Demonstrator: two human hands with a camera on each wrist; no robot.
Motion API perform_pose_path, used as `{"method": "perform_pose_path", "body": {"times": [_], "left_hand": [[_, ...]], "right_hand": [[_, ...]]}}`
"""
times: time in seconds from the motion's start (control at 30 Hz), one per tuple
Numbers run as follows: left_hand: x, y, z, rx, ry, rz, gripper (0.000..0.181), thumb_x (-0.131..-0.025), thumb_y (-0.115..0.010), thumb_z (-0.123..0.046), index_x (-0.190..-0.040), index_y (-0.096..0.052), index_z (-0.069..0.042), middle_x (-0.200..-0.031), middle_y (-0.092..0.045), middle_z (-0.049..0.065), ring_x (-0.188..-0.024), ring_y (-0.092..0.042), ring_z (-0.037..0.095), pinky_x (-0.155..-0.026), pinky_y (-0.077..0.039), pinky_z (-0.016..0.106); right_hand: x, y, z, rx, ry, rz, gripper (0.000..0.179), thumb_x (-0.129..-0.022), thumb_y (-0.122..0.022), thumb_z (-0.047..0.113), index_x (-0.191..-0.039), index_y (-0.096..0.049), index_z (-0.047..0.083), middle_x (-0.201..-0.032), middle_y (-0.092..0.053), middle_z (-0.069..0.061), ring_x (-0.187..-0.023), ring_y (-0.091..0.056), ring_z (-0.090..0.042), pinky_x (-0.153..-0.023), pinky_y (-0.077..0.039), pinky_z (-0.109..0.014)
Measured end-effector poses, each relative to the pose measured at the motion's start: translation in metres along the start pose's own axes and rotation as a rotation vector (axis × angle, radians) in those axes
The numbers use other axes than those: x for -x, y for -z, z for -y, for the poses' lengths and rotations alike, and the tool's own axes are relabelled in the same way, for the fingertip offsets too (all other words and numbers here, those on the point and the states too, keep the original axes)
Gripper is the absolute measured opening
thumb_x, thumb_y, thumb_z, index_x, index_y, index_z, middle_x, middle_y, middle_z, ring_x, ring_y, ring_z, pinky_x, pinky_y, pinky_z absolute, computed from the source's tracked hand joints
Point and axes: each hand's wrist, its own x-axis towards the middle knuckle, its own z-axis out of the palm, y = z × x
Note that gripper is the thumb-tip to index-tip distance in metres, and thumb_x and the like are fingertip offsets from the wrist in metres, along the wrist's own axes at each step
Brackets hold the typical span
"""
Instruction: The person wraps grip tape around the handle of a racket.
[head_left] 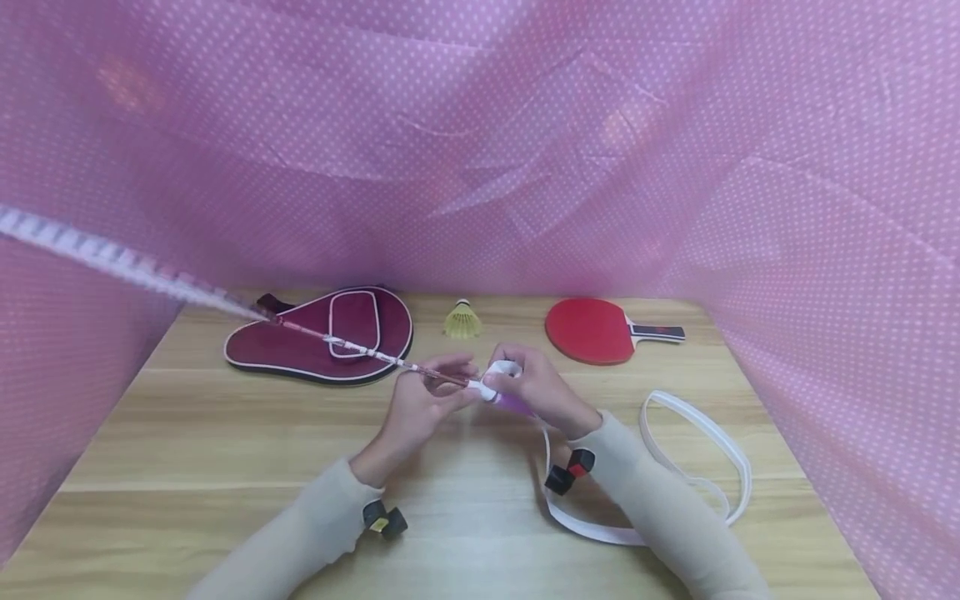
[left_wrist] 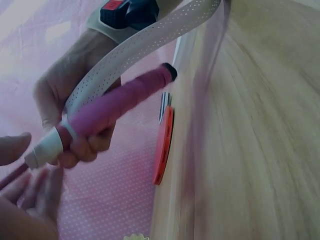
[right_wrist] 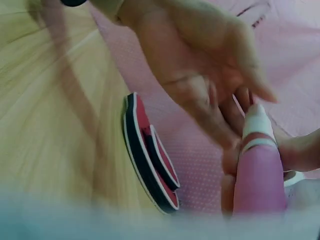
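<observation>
A badminton racket (head_left: pixel 300 328) slants up to the left in the head view. Its handle (left_wrist: pixel 122 104) is wrapped in pink, with a white cone (left_wrist: pixel 46 149) where the shaft begins. My right hand (head_left: pixel 546 390) grips the handle's upper end, holding a white perforated grip tape (left_wrist: pixel 142 50) against it. That tape trails down to the table in a loose loop. My left hand (head_left: pixel 422 408) is around the shaft near the cone; its thumb stands apart from the shaft and its fingers (right_wrist: pixel 215 117) lie loosely beside it.
On the wooden table (head_left: pixel 225 433), a dark red paddle case (head_left: pixel 300 350) lies at the back left. A yellow shuttlecock (head_left: pixel 462 321) stands at the back middle, and a red table tennis paddle (head_left: pixel 592 332) at the back right. A pink dotted curtain (head_left: pixel 480 167) encloses the table.
</observation>
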Motion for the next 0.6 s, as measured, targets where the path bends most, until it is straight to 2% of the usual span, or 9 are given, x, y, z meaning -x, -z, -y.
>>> {"method": "perform_pose_path", "body": {"times": [0.07, 0.17, 0.27, 0.37, 0.43, 0.53, 0.6], "left_hand": [[0.001, -0.002, 0.001, -0.014, 0.008, -0.037, 0.046, -0.078, -0.086, -0.009, -0.120, -0.069, 0.000, -0.113, -0.074, 0.023, -0.094, -0.072, 0.013, -0.089, -0.060, 0.026], [-0.001, -0.002, 0.002, -0.058, 0.037, -0.094, 0.037, -0.076, -0.089, -0.015, -0.108, -0.075, -0.001, -0.101, -0.077, 0.018, -0.084, -0.073, 0.013, -0.078, -0.061, 0.024], [-0.004, 0.001, 0.003, -0.097, 0.069, -0.122, 0.028, -0.074, -0.091, -0.020, -0.095, -0.079, -0.006, -0.090, -0.079, 0.014, -0.075, -0.074, 0.012, -0.069, -0.060, 0.023], [-0.007, 0.004, 0.003, -0.133, 0.080, -0.115, 0.025, -0.074, -0.091, -0.024, -0.091, -0.080, -0.008, -0.085, -0.080, 0.012, -0.072, -0.074, 0.011, -0.064, -0.059, 0.023], [-0.008, 0.007, 0.003, -0.142, 0.083, -0.099, 0.024, -0.074, -0.091, -0.024, -0.091, -0.081, -0.009, -0.086, -0.080, 0.011, -0.072, -0.074, 0.011, -0.065, -0.059, 0.022], [-0.011, 0.011, 0.001, -0.137, 0.089, -0.079, 0.022, -0.076, -0.090, -0.021, -0.091, -0.081, -0.008, -0.087, -0.080, 0.011, -0.073, -0.075, 0.011, -0.065, -0.059, 0.022], [-0.013, 0.013, 0.000, -0.125, 0.093, -0.064, 0.019, -0.077, -0.088, -0.018, -0.092, -0.081, -0.008, -0.088, -0.080, 0.012, -0.074, -0.075, 0.012, -0.067, -0.060, 0.024]], "right_hand": [[0.001, -0.003, -0.001, 0.013, 0.032, -0.013, 0.010, -0.087, -0.074, 0.008, -0.086, -0.064, 0.006, -0.082, -0.064, -0.001, -0.084, -0.056, -0.016, -0.074, -0.050, -0.027], [-0.001, -0.006, -0.002, 0.062, 0.082, -0.024, 0.011, -0.084, -0.077, 0.008, -0.085, -0.066, 0.006, -0.085, -0.068, -0.004, -0.082, -0.059, -0.016, -0.070, -0.051, -0.025], [-0.004, -0.007, -0.003, 0.097, 0.089, -0.029, 0.009, -0.082, -0.078, 0.007, -0.085, -0.069, 0.006, -0.089, -0.071, -0.006, -0.081, -0.061, -0.015, -0.066, -0.053, -0.024], [-0.007, -0.004, -0.001, 0.125, 0.049, -0.015, 0.008, -0.082, -0.078, 0.009, -0.087, -0.073, 0.008, -0.091, -0.073, -0.005, -0.081, -0.062, -0.015, -0.067, -0.056, -0.026], [-0.009, 0.000, 0.002, 0.161, 0.023, 0.005, 0.007, -0.082, -0.079, 0.013, -0.088, -0.076, 0.013, -0.091, -0.075, -0.002, -0.084, -0.065, -0.014, -0.075, -0.057, -0.029], [-0.011, 0.007, 0.010, 0.248, 0.022, 0.045, 0.005, -0.084, -0.080, 0.019, -0.089, -0.079, 0.019, -0.091, -0.078, 0.004, -0.091, -0.069, -0.013, -0.087, -0.054, -0.034], [-0.012, 0.011, 0.016, 0.338, 0.047, 0.052, 0.003, -0.086, -0.080, 0.022, -0.088, -0.079, 0.021, -0.091, -0.079, 0.008, -0.094, -0.070, -0.010, -0.091, -0.052, -0.034]]}}
